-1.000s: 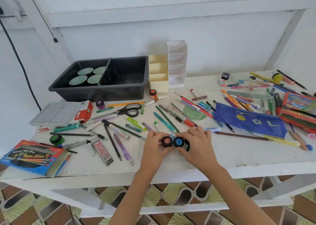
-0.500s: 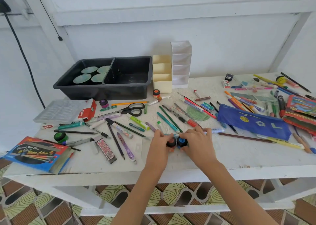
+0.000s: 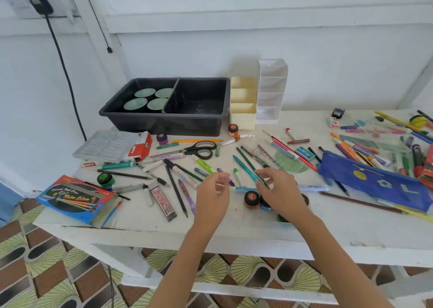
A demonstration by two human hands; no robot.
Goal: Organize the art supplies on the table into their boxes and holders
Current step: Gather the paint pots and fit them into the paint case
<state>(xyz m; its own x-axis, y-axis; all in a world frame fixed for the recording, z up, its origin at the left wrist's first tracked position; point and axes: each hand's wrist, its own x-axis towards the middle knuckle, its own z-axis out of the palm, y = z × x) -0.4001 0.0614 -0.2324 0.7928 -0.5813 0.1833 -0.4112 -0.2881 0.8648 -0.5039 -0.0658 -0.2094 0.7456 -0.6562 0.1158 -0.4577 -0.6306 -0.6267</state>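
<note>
**On a cluttered white table (image 3: pixel 234 228), two loose hands hover over the paint pots**

Head view: left hand (image 3: pixel 212 197) & right hand (image 3: pixel 280 190) hang just above the table's near-centre. Fingers are relaxed & apart, and neither hand grips anything that shows. Small pots sit between & under them. A red-lidded pot (image 3: pixel 251 197) is in the gap, a blue-lidded pot (image 3: pixel 266 205) is half hidden by the right palm, and a third dark pot (image 3: pixel 284 217) lies under the right wrist. The right fingertips (image 3: pixel 260 174) hang over a teal pen (image 3: pixel 243 167); can't tell if they touch it.

At the back stands a divided black tray (image 3: pixel 164 122) w/ four round green lids (image 3: pixel 146 99) in its left compartment. A cream holder (image 3: pixel 242 117) & a white holder (image 3: pixel 271 92) stand just beside it. Pens, pencils & scissors (image 3: pixel 199 150) lie strewn between the hands & the tray.

Step in hand, prob.: gathering the pots for the tray.

- Pinch each pot by its sides, lid up, one per hand rather than a shaky cluster.
- Lift clear of the pens before carrying back, since dragging would scatter them.
- Set the pots down upright in one compartment.
- Sweep up the stray orange pot (image 3: pixel 233 128), purple pot (image 3: pixel 162 138) & green pot (image 3: pixel 104 178) in the same pass, so like goes w/ like.
</note>
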